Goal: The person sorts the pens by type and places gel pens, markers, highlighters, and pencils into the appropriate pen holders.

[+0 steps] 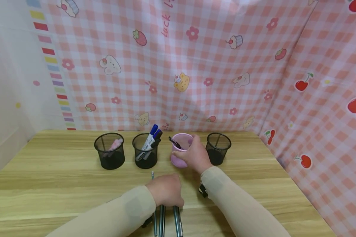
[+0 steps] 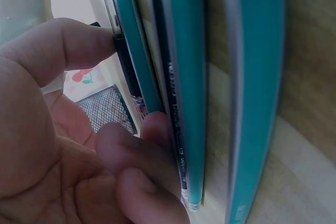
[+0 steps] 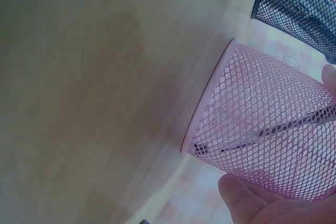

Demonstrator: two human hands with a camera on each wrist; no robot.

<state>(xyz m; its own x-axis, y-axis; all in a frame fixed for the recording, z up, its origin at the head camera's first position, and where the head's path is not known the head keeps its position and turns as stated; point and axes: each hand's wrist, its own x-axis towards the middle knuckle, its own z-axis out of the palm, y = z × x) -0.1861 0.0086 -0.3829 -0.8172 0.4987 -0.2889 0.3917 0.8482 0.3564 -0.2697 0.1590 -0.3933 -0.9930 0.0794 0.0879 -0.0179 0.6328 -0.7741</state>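
My right hand [image 1: 196,154] grips the pink mesh pen cup [image 3: 268,135] around its side, thumb in front. A black pen [image 1: 175,143] leans inside that cup. Lower down, my left hand [image 1: 166,190] is over several green pencils [image 1: 162,219] that lie lengthwise on the table. In the left wrist view its thumb touches a black pen [image 2: 127,69] beside the green pencils. The other fingers, loosely bent, lie close to the pencil ends, with a gap between them and the thumb. One pencil [image 1: 155,220] lies apart on the left.
A black mesh cup [image 1: 146,159] left of the pink one holds several markers [image 1: 149,141]. The far left black cup [image 1: 112,161] has something pale pink inside. Another black cup [image 1: 216,158] stands just right of my right hand. Checked cloth [image 1: 166,65] hangs behind the wooden table [image 1: 62,187].
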